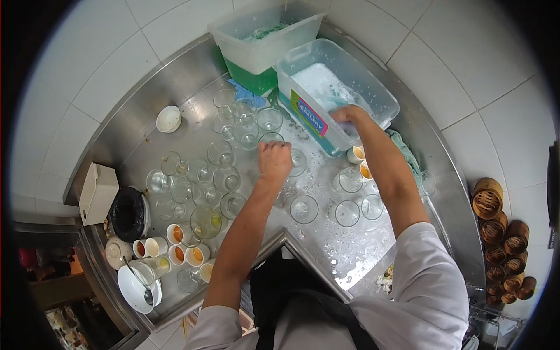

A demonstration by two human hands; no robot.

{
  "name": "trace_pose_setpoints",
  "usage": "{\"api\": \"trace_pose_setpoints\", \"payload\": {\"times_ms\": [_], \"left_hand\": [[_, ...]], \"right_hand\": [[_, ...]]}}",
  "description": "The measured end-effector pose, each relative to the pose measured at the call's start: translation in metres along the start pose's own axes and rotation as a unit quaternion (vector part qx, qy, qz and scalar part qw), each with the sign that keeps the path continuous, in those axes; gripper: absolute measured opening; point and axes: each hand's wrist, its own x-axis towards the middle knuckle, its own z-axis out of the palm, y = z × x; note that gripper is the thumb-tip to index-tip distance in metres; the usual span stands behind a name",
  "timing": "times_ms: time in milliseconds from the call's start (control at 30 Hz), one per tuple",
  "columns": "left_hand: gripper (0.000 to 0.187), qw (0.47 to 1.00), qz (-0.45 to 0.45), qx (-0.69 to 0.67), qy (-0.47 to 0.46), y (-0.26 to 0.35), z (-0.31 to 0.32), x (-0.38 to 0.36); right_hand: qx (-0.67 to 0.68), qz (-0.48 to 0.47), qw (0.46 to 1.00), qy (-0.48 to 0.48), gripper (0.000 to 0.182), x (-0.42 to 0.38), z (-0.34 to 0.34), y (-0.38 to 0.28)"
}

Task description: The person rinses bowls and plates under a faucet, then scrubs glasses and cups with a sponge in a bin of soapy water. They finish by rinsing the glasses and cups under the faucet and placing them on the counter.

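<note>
My left hand [275, 158] is closed at the rim of a clear glass [271, 139] in the middle of the steel counter. My right hand [349, 115] reaches into a clear plastic tub [373, 87] of soapy blue-green water; its fingers are partly hidden by the tub wall and suds. White foam [324, 79] floats in the tub, which bears a pink and blue label [309, 114]. More clear glasses stand left of my left hand, and others, such as one glass [304, 209], stand on the sudsy metal nearer my body.
Behind is a second tub [254, 52] with green liquid. Small cups [198, 255] with orange residue, a white bowl [134, 291] and a black round dish [128, 214] are at left. A green cloth [406, 153] lies right of the tub; bamboo steamers [487, 198] stand far right.
</note>
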Motion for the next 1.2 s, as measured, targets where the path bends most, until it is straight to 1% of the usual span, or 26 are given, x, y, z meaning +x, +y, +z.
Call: {"api": "trace_pose_setpoints", "payload": {"times_ms": [33, 100, 167, 200, 233, 267, 333, 367, 400, 433, 467, 633, 667, 700, 733, 767, 833, 900, 967, 1000, 1033, 1067, 1100, 1133, 1167, 1200], "left_hand": [[0.007, 1.000, -0.011, -0.002, 0.008, 0.002, 0.001, 0.006], [0.008, 1.000, -0.020, -0.007, 0.013, 0.010, 0.002, 0.004], [0.014, 0.994, -0.026, -0.055, 0.094, 0.016, -0.003, 0.005], [0.014, 0.994, -0.026, -0.058, 0.094, 0.016, -0.004, -0.001], [0.015, 0.976, -0.035, -0.134, 0.170, 0.016, -0.006, -0.009], [0.016, 0.945, -0.045, -0.208, 0.247, 0.017, -0.008, -0.015], [0.028, 0.837, -0.283, -0.453, 0.118, 0.023, -0.001, -0.055], [0.028, 0.837, -0.280, -0.455, 0.115, 0.024, 0.008, -0.066], [0.036, 0.657, -0.391, -0.644, 0.025, 0.024, 0.020, -0.080], [0.044, 0.419, -0.468, -0.775, -0.067, 0.025, 0.029, -0.088], [0.044, 0.421, -0.462, -0.778, -0.069, 0.026, 0.036, -0.082], [0.063, 0.106, -0.471, -0.871, -0.092, 0.030, 0.068, -0.033], [0.063, 0.107, -0.468, -0.872, -0.096, 0.030, 0.078, -0.027], [0.060, 0.142, -0.434, -0.878, -0.140, 0.030, 0.087, -0.019], [0.058, 0.177, -0.397, -0.882, -0.182, 0.032, 0.091, -0.010], [0.058, 0.177, -0.391, -0.884, -0.184, 0.043, 0.079, -0.001], [0.052, 0.598, -0.274, -0.753, -0.016, 0.074, 0.031, 0.008], [0.052, 0.595, -0.259, -0.761, 0.006, 0.089, 0.003, 0.014], [0.039, 0.553, -0.219, -0.804, 0.010, 0.102, -0.007, 0.015], [0.039, 0.555, -0.219, -0.802, 0.003, 0.108, -0.007, 0.010], [0.037, 0.476, -0.291, -0.828, -0.050, 0.109, -0.007, 0.008], [0.038, 0.390, -0.359, -0.842, -0.099, 0.108, -0.009, 0.007], [0.038, 0.394, -0.358, -0.841, -0.097, 0.104, -0.011, 0.007], [0.039, 0.333, -0.361, -0.862, -0.124, 0.094, -0.013, 0.009], [0.041, 0.270, -0.359, -0.881, -0.147, 0.084, -0.013, 0.013], [0.039, 0.204, -0.398, -0.879, -0.164, 0.072, -0.003, 0.015]], "right_hand": [[-0.024, -0.017, 0.992, -0.122, 0.058, -0.001, -0.001, -0.002], [-0.047, -0.028, 0.968, -0.243, 0.058, -0.008, -0.005, 0.003], [0.083, -0.114, 0.985, -0.102, 0.049, -0.056, -0.053, -0.023], [0.160, -0.174, 0.972, 0.006, 0.042, -0.087, -0.065, -0.031], [0.232, -0.232, 0.938, 0.114, 0.035, -0.120, -0.069, -0.038], [0.218, -0.307, 0.916, 0.137, 0.032, -0.146, -0.066, -0.044], [0.168, -0.407, 0.876, 0.199, 0.028, -0.190, -0.036, -0.058], [0.129, -0.433, 0.861, 0.234, 0.026, -0.199, -0.014, -0.067], [0.036, -0.425, 0.881, 0.205, 0.022, -0.195, 0.012, -0.071], [-0.059, -0.413, 0.891, 0.176, 0.019, -0.187, 0.039, -0.071], [-0.091, -0.396, 0.903, 0.140, 0.018, -0.178, 0.059, -0.069], [-0.080, -0.284, 0.952, 0.081, 0.016, -0.182, 0.107, -0.049], [-0.037, -0.300, 0.946, 0.121, 0.016, -0.199, 0.105, -0.041], [0.006, -0.315, 0.935, 0.161, 0.017, -0.218, 0.102, -0.032], [0.052, -0.273, 0.931, 0.239, 0.015, -0.238, 0.098, -0.018], [0.098, -0.230, 0.916, 0.313, 0.013, -0.255, 0.095, -0.003], [0.133, -0.189, 0.916, 0.327, 0.014, -0.278, 0.094, 0.021], [0.176, -0.136, 0.912, 0.346, 0.015, -0.284, 0.097, 0.026], [0.398, -0.091, 0.850, 0.332, 0.022, -0.267, 0.108, 0.008], [0.487, -0.015, 0.823, 0.291, 0.026, -0.236, 0.127, 0.012], [0.491, -0.015, 0.821, 0.291, 0.026, -0.236, 0.125, 0.013], [0.665, -0.021, 0.724, 0.181, 0.028, -0.236, 0.122, 0.013], [0.804, -0.028, 0.591, 0.061, 0.031, -0.236, 0.120, 0.013], [0.901, -0.033, 0.427, -0.063, 0.033, -0.238, 0.117, 0.013], [0.901, -0.038, 0.427, -0.065, 0.033, -0.252, 0.111, 0.016], [0.787, -0.070, 0.603, 0.110, 0.034, -0.277, 0.103, 0.024]]}}
